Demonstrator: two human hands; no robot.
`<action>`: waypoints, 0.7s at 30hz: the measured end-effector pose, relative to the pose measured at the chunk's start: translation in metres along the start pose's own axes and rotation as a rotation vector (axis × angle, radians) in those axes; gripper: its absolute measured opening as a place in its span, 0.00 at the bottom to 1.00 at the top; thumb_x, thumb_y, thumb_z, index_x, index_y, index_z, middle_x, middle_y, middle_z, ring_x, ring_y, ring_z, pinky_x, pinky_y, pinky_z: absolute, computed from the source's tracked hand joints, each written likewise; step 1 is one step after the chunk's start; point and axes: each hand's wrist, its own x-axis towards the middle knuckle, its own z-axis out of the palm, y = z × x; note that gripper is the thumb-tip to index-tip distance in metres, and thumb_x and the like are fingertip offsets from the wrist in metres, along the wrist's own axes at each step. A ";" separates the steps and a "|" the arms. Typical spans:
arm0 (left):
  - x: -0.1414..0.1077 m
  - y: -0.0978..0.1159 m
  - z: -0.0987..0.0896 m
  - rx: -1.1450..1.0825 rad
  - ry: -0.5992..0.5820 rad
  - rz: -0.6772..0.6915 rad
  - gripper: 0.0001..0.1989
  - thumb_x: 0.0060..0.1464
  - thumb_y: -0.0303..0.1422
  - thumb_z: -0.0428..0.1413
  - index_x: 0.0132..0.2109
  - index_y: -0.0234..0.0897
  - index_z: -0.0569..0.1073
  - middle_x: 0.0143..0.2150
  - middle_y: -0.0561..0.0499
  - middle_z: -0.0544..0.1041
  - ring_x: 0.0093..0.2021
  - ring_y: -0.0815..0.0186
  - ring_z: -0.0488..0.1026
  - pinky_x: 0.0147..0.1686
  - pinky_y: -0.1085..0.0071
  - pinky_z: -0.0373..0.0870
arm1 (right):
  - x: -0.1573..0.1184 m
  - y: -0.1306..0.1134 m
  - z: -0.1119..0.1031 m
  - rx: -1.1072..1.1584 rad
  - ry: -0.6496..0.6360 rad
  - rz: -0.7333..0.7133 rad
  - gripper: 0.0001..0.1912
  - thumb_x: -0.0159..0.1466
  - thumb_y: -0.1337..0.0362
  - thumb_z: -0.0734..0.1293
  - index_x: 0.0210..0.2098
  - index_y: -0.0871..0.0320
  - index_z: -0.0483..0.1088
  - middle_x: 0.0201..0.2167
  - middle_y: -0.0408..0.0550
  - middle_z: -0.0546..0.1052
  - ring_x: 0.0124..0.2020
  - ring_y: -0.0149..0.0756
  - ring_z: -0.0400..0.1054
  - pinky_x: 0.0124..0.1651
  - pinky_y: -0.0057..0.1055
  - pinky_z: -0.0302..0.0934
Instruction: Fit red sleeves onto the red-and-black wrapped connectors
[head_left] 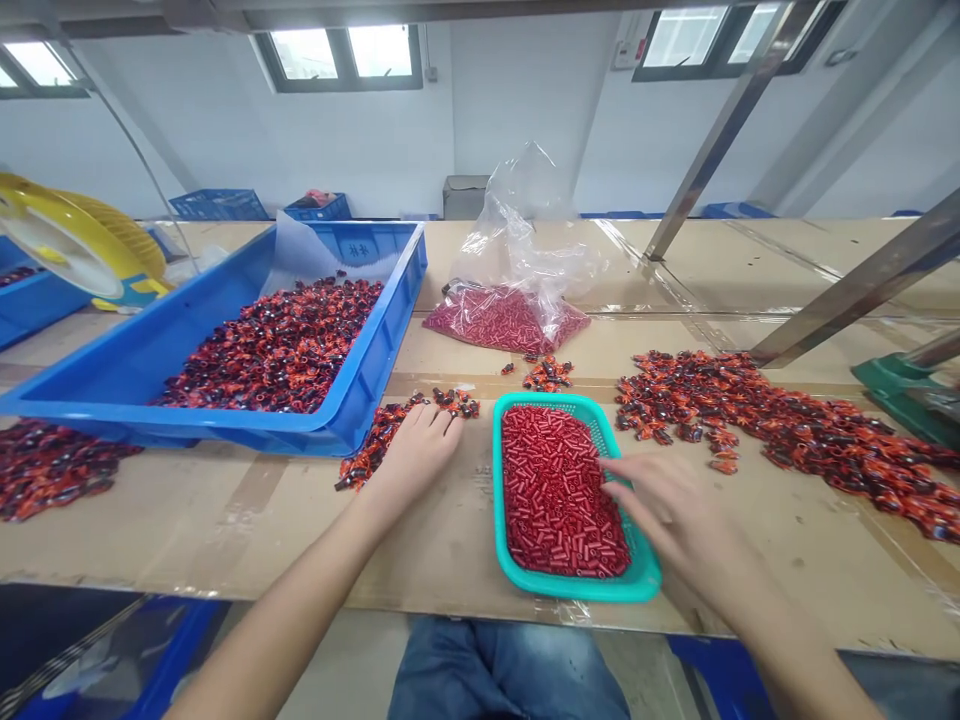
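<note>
L hand is palm down over a small heap of orange/black parts just beside the blue bin. Fingers point fwd w/ the tips tucked low, so can't tell if it's gripping anything. R hand is at the right side of the green basket, a bit blurry, partly open, thumb & forefinger apart, tips right by the red tubes. Can't tell if they touch.

The tubes pretty much cover the basket floor, and the basket's nr the front edge of the cardboard-topped table, btwn the hands. Clear plastic bag w/ more red tubes sits behind it, small clump in btwn. Long orange/black pile off to the R, yellow fan far L fwiw.
</note>
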 end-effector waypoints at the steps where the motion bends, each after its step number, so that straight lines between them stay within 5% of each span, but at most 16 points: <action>1: -0.001 0.003 -0.001 -0.040 0.014 -0.002 0.05 0.67 0.31 0.59 0.47 0.35 0.78 0.47 0.45 0.81 0.50 0.56 0.79 0.55 0.50 0.75 | 0.003 -0.012 0.005 0.016 -0.049 -0.054 0.17 0.77 0.55 0.58 0.53 0.52 0.76 0.45 0.51 0.83 0.46 0.44 0.75 0.50 0.41 0.69; 7: -0.035 0.048 -0.010 -0.413 0.156 -0.062 0.12 0.66 0.27 0.54 0.53 0.39 0.77 0.49 0.44 0.83 0.48 0.58 0.82 0.50 0.61 0.80 | 0.014 -0.039 0.025 -0.022 -0.170 -0.121 0.15 0.75 0.70 0.60 0.40 0.57 0.79 0.35 0.52 0.81 0.39 0.46 0.72 0.43 0.43 0.61; 13: -0.067 0.091 -0.012 -0.687 0.257 -0.177 0.06 0.65 0.28 0.59 0.49 0.39 0.77 0.46 0.46 0.85 0.41 0.62 0.86 0.42 0.71 0.84 | 0.018 -0.037 0.026 0.030 -0.158 -0.090 0.16 0.75 0.69 0.60 0.34 0.58 0.75 0.33 0.51 0.79 0.38 0.44 0.69 0.41 0.40 0.57; 18: -0.084 0.110 -0.007 -0.733 0.385 -0.193 0.15 0.59 0.24 0.66 0.51 0.47 0.78 0.43 0.55 0.86 0.45 0.68 0.85 0.48 0.79 0.81 | 0.023 -0.053 0.001 0.213 -0.102 -0.077 0.12 0.77 0.64 0.60 0.41 0.56 0.74 0.38 0.50 0.80 0.42 0.42 0.72 0.44 0.38 0.66; 21: -0.091 0.118 -0.006 -0.705 0.420 -0.093 0.23 0.59 0.22 0.66 0.57 0.49 0.74 0.47 0.56 0.86 0.48 0.69 0.84 0.54 0.78 0.79 | 0.024 -0.078 -0.026 0.567 -0.088 -0.051 0.07 0.76 0.64 0.63 0.43 0.53 0.72 0.37 0.44 0.79 0.41 0.34 0.73 0.43 0.30 0.70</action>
